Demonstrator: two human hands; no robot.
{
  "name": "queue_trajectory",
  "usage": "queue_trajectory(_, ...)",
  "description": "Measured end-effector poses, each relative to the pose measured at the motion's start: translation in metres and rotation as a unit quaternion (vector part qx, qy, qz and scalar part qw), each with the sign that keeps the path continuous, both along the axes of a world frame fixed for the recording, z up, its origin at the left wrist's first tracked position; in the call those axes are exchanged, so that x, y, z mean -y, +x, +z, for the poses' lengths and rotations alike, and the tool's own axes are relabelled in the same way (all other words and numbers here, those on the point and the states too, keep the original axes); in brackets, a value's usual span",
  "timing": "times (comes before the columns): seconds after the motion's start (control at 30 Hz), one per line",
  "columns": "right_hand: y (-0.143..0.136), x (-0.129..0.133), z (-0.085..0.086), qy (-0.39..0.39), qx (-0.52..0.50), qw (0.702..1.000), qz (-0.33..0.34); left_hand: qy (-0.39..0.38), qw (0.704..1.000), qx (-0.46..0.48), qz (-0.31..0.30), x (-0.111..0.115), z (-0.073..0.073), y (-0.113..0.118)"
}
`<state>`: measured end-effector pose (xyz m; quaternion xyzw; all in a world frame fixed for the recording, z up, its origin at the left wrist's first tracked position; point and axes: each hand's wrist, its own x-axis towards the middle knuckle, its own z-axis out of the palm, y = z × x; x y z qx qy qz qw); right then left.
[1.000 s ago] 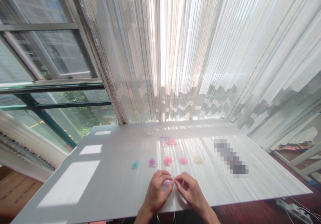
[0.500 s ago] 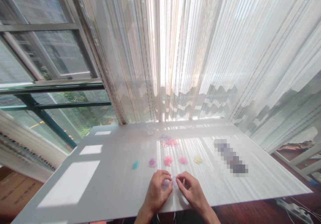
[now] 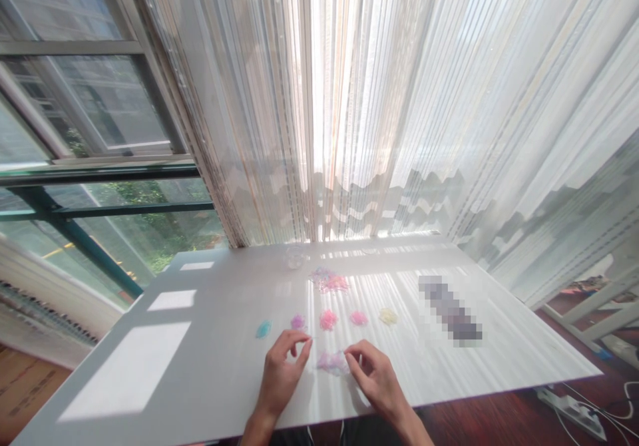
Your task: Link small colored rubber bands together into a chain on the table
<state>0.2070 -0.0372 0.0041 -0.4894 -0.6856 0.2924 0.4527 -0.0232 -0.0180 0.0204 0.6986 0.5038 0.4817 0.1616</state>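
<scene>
A loose pile of pale lilac, see-through bits like small rubber bands (image 3: 331,363) lies near the front of the table, between my hands. My left hand (image 3: 287,366) is up and left of it, thumb and forefinger pinched on a faint thin piece that looks like a small rubber band. At the pile's right edge, my right hand (image 3: 370,369) is closed in a pinch; whatever it holds is too small to make out. Beyond them lie a teal pile (image 3: 264,329), a purple pile (image 3: 297,321), a coral-pink pile (image 3: 328,319), a pink pile (image 3: 358,317) and a pale yellow pile (image 3: 387,316).
A larger mixed pile (image 3: 329,280) lies behind the row, and a clear round container (image 3: 296,257) is farther back. A pixelated dark object (image 3: 452,309) rests at the right on the white table (image 3: 219,359). Sheer curtains (image 3: 339,100) hang behind. A power strip (image 3: 574,411) is on the floor.
My left hand has moved left and slightly away from me, off the lilac pile toward the purple one, uncovering the lilac pile. My right hand has stayed by its right side. The view has shifted slightly.
</scene>
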Motion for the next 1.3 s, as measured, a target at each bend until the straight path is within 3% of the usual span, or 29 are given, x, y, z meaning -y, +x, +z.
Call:
queue_trajectory(0.17,0.0,0.0,0.002,0.0,0.004,1.0,0.01,-0.023,0.989,-0.052,0.136,-0.013,-0.003,-0.066)
queue_trajectory(0.3,0.0,0.0,0.003,-0.004,0.009,1.0,0.02,-0.044,0.978,-0.098,0.178,-0.014,-0.009,-0.091)
queue_trajectory(0.6,0.0,0.001,0.004,-0.008,0.015,1.0,0.018,-0.049,0.961,-0.173,0.212,-0.028,0.001,-0.085)
queue_trajectory(0.9,0.0,0.001,0.005,-0.002,0.019,1.0,0.022,-0.038,0.939,-0.258,0.222,-0.025,-0.007,-0.085)
queue_trajectory(1.3,-0.001,0.002,0.008,0.003,0.016,1.0,0.02,-0.062,0.944,-0.239,0.22,-0.016,-0.006,-0.079)
